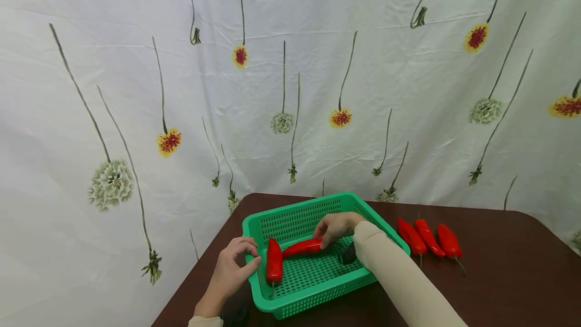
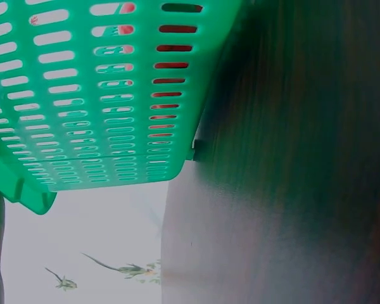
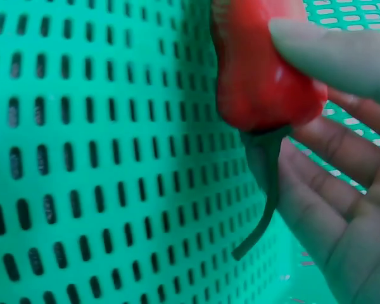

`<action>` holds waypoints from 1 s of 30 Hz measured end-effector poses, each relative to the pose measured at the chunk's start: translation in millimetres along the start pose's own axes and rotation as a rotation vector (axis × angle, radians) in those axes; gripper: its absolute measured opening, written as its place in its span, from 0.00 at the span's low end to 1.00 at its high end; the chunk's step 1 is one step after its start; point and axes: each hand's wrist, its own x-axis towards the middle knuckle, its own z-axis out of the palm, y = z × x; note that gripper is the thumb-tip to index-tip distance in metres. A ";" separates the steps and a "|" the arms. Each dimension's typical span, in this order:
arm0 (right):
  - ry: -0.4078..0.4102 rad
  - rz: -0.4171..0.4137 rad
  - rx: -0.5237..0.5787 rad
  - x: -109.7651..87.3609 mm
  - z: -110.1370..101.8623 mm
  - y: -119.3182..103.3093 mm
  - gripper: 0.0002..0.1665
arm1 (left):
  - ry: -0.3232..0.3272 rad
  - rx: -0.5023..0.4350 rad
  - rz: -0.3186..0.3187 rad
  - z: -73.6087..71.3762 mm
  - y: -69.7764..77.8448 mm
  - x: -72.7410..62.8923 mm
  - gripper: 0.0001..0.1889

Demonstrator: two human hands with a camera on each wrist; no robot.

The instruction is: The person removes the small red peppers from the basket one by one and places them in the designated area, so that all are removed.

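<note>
My right hand [image 1: 338, 227] reaches into the green plastic basket [image 1: 313, 307] and holds a red chili pepper [image 1: 303, 248] near its stem end. In the right wrist view the thumb lies on the red skin of this pepper [image 3: 266, 76], with fingers behind it and the green stem hanging free. Just left of it, a second red pepper [image 1: 274, 261] lies lengthwise in the basket, stem toward me. At the basket's left rim is my left hand [image 1: 229, 269], its thumb and forefinger curled round the edge. The left wrist view shows the slotted basket side [image 2: 114, 114].
Three red peppers [image 1: 427, 237] lie side by side on the dark brown table [image 1: 508, 266], right of the basket. Behind the table hangs a white cloth [image 1: 317, 155] printed with flowers. The basket's raised walls surround the right hand.
</note>
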 end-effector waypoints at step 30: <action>0.120 -0.166 0.108 -62.8 -10.7 -55.8 0.20 | 0.024 -0.019 0.003 1.7 1.5 0.9 0.18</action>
